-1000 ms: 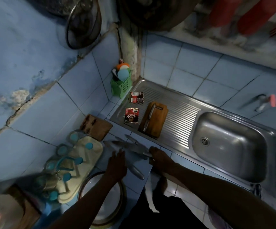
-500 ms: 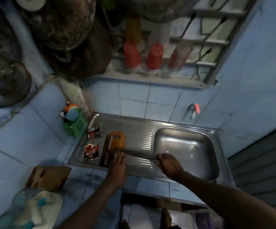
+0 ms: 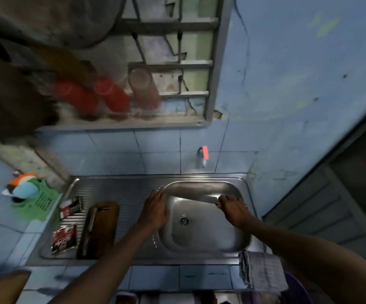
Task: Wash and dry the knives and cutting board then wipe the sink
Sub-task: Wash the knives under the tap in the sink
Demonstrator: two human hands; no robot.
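Your right hand (image 3: 232, 208) is gripping the knife (image 3: 197, 198) over the sink (image 3: 204, 240) at frame centre, your open left hand (image 3: 155, 208) is risking a cut near its blade.

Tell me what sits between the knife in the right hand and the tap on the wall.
Nothing visible does. The right hand holds the knife across the sink basin, the left hand at its tip. The tap is on the tiled wall above the basin's far rim, with only bare steel and tile between.
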